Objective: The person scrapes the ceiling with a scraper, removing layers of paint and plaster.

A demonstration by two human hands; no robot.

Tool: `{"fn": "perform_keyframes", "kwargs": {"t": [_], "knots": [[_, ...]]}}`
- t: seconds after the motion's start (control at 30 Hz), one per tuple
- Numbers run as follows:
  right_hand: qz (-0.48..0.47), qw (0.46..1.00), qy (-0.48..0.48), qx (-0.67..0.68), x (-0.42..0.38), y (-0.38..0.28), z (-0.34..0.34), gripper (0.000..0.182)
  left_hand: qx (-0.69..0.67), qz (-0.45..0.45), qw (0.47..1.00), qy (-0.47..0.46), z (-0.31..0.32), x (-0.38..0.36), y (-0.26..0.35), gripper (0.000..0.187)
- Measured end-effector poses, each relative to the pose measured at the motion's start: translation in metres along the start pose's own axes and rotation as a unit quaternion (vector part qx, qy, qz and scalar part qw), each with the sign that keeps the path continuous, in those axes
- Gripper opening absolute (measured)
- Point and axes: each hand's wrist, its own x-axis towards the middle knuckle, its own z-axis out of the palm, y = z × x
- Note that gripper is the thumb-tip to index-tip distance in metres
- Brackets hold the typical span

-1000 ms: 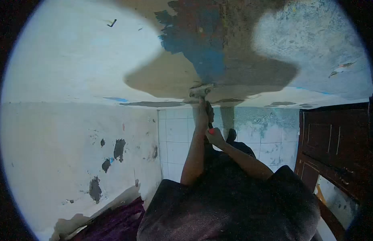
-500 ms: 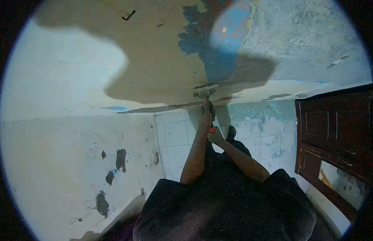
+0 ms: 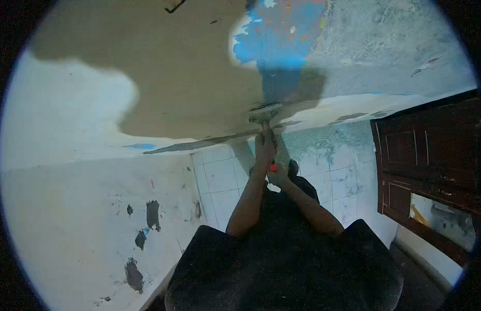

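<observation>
Both my hands grip a long-handled scraper (image 3: 265, 113) with a broad head, which meets the wall (image 3: 199, 93) just below a strip of exposed blue paint (image 3: 281, 85). My left hand (image 3: 263, 149) is closed round the handle near the head. Closer to my body, my right hand (image 3: 277, 177) is wrapped round the handle's lower end, where a red part (image 3: 273, 168) shows. The handle between the hands is mostly hidden by my fingers and forearm. Shadow falls over this part of the wall.
White floor tiles (image 3: 222, 175) lie below, with greenish-white debris (image 3: 323, 142) along the wall's foot. A dark wooden door (image 3: 427, 155) stands on the right. The left side wall (image 3: 85, 217) has several dark bare patches. My shoe (image 3: 293, 167) shows beyond my hands.
The view has shifted slightly, and the light now falls brighter on the blue patch. The scraper's head sits a little higher in view; both hands keep their hold.
</observation>
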Motion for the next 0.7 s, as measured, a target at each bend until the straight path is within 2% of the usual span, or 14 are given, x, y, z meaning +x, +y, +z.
{"fn": "perform_keyframes", "kwargs": {"t": [0.07,0.13,0.2,0.27,0.3,0.4,0.43,0.47,0.53,0.57,0.67,0.7], "knots": [[-0.002,0.999,-0.003,-0.039,-0.005,-0.015,0.011,0.029,0.025,-0.01,0.999,0.02,0.002,-0.001,0.01,0.054],[-0.147,0.95,0.047,-0.271,-0.022,-0.029,0.022,0.03,0.012,-0.038,0.999,0.017,-0.008,0.004,-0.011,0.055],[-0.15,0.948,0.046,-0.276,-0.023,-0.044,0.029,0.027,0.001,0.0,1.0,0.026,-0.004,0.004,0.0,0.055],[-0.054,0.986,0.019,-0.157,-0.035,-0.055,0.034,0.023,-0.001,-0.005,1.0,0.012,0.001,-0.003,0.011,0.054],[-0.146,0.968,0.01,-0.204,-0.025,-0.042,0.027,0.021,0.027,-0.004,1.0,0.013,-0.003,0.0,0.006,0.053],[-0.189,0.957,0.015,-0.218,-0.024,-0.046,0.02,0.021,-0.016,-0.019,0.999,0.028,0.0,0.001,-0.004,0.053],[-0.104,0.971,0.058,-0.207,-0.036,-0.055,0.027,0.022,-0.045,-0.024,0.998,0.025,-0.001,0.004,-0.008,0.052],[-0.103,0.971,0.057,-0.209,-0.042,-0.061,0.03,0.022,-0.047,-0.024,0.998,0.027,0.002,-0.002,0.0,0.052],[-0.069,0.942,0.091,-0.316,-0.043,-0.069,0.037,0.025,-0.019,-0.002,1.0,0.01,0.007,-0.012,0.025,0.052],[-0.091,0.95,0.065,-0.293,-0.048,-0.069,0.041,0.028,-0.019,-0.007,1.0,0.012,0.004,-0.014,0.021,0.052],[-0.087,0.951,0.067,-0.29,-0.047,-0.063,0.039,0.029,-0.022,-0.042,0.999,0.016,0.001,-0.01,0.012,0.052],[-0.099,0.923,0.05,-0.369,-0.037,-0.067,0.029,0.029,-0.019,-0.023,0.999,0.026,0.005,-0.01,0.012,0.052]]}}
